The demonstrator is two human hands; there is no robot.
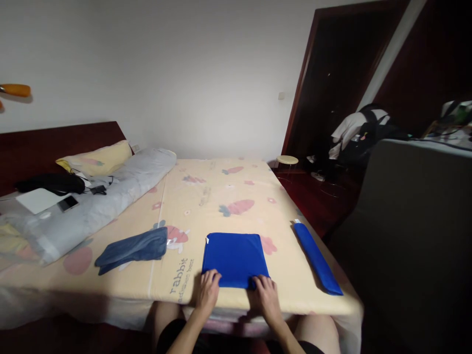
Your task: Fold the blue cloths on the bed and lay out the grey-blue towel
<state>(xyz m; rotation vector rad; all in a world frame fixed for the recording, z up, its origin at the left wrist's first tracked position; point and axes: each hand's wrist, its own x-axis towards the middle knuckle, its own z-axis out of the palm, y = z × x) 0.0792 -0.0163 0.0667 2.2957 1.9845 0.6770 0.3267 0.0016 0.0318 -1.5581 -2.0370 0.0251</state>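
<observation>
A flat blue square fabric piece (235, 255) lies on the bed in front of me, with a small white tag at its far left corner. My left hand (209, 290) has its fingers curled over the near left corner. At the near right corner, my right hand (266, 291) grips the edge in the same way; the thumbs are partly hidden. To the right lies a long, narrow blue fabric piece (317, 258) with a white tag at its far end. Folded blue denim trousers (132, 248) rest to the left of the square.
The bed (206, 211) has a carrot-patterned sheet. On its left are a rolled grey quilt (121, 184), a pillow (99, 158), a phone (68, 203) and a black bag (51, 183). A stool (287, 160) and a dark grey panel (405, 221) stand to the right.
</observation>
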